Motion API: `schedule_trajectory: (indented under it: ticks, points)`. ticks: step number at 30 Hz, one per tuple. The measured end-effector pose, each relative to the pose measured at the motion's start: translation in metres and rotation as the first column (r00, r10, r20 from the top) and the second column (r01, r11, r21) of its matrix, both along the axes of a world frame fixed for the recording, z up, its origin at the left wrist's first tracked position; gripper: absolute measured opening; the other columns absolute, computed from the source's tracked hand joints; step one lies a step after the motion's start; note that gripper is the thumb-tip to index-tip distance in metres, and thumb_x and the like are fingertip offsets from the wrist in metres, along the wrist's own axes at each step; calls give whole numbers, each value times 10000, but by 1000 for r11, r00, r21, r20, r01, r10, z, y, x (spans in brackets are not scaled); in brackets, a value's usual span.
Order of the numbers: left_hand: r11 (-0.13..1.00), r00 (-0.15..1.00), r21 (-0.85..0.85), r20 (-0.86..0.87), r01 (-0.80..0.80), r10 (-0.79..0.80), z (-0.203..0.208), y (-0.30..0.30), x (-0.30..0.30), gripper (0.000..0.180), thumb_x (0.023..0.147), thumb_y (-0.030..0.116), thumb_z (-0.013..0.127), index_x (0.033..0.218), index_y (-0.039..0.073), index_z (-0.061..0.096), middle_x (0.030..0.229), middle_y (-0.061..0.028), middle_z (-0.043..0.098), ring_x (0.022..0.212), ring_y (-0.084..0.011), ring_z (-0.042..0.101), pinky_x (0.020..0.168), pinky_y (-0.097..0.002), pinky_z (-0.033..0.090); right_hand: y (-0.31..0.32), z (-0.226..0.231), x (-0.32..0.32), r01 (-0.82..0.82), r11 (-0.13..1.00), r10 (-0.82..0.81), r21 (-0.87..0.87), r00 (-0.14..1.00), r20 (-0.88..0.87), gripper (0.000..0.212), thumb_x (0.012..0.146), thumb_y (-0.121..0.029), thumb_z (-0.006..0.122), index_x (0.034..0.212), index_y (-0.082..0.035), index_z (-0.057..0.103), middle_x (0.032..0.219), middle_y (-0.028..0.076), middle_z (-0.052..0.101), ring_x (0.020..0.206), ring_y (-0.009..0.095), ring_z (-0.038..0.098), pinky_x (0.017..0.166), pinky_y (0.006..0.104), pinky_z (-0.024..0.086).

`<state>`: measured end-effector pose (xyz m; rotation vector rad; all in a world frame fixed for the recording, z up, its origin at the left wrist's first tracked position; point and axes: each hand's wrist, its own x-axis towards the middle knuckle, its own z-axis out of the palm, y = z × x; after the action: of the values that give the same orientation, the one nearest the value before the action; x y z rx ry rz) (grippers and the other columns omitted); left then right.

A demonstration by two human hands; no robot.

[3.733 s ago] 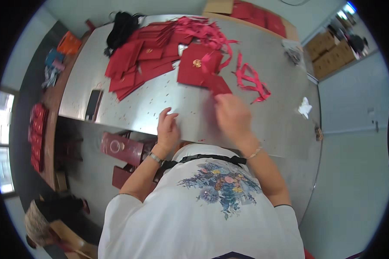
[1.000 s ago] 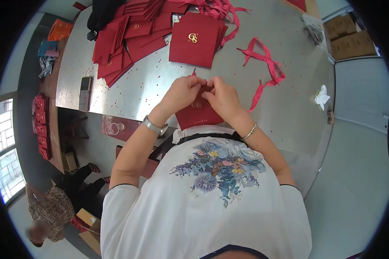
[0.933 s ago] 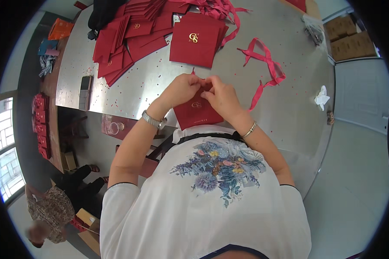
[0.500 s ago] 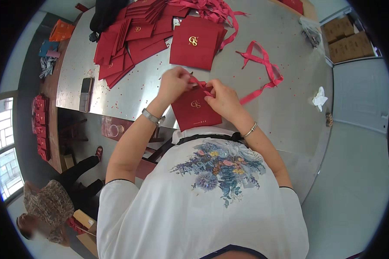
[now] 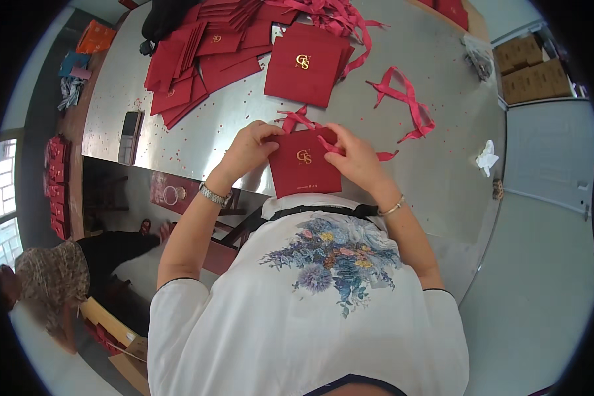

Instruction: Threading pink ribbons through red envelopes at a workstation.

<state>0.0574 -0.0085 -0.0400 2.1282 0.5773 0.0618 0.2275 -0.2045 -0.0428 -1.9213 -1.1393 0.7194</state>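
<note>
Here, the left hand (image 5: pixel 249 148) pinched the upper left corner of the red bag (image 5: pixel 305 178) between thumb and fingers; the right hand (image 5: pixel 355 157) closed on its upper right edge, beside pink ribbon (image 5: pixel 297 119). The bag stood at the tabletop's (image 5: pixel 435 191) near edge. Holding both corners level and keeping the ribbon untwisted probably served best.
</note>
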Motion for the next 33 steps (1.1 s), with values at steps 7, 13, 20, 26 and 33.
schedule_trajectory:
  ticks: [7,13,20,26,33]
  points:
    - [995,992,-84,110,-52,61,-16,-2,-4,273,799,-56,607,1052,27,666,967,-62,614,881,-157,603,832,-272,496,-88,10,40,-16,987,26,-160,998,62,490,758,-178,678,1226,-83,567,721,119,628,651,236,614,610,350,467]
    - [986,980,-86,125,-143,153,-21,-6,-8,239,796,15,619,1027,33,678,956,-120,632,865,-238,622,793,-314,498,-138,23,34,174,981,-195,-88,875,-444,396,817,-95,671,1202,-42,596,762,42,648,688,112,604,612,260,473]
    - [969,979,-152,-88,-196,184,-7,4,-9,206,825,42,638,1012,-43,635,872,-91,656,751,-141,618,707,-278,521,-136,27,16,213,930,52,301,732,-679,328,826,-44,691,1143,-12,617,977,74,664,869,135,626,768,256,505]
    - [875,964,-413,-189,-252,188,1,11,-14,189,833,36,617,1001,-49,630,853,-93,646,745,-143,636,636,-247,542,-82,52,-9,101,867,70,488,945,-320,163,858,17,611,1021,7,618,1008,95,661,919,146,611,809,274,488]
    - [887,989,-438,-94,-144,114,6,2,-16,206,833,11,604,1032,-42,617,886,-77,645,733,-136,615,661,-258,526,2,41,-44,-81,979,159,189,883,-442,123,868,-11,563,987,22,575,905,93,656,838,146,621,755,271,488]
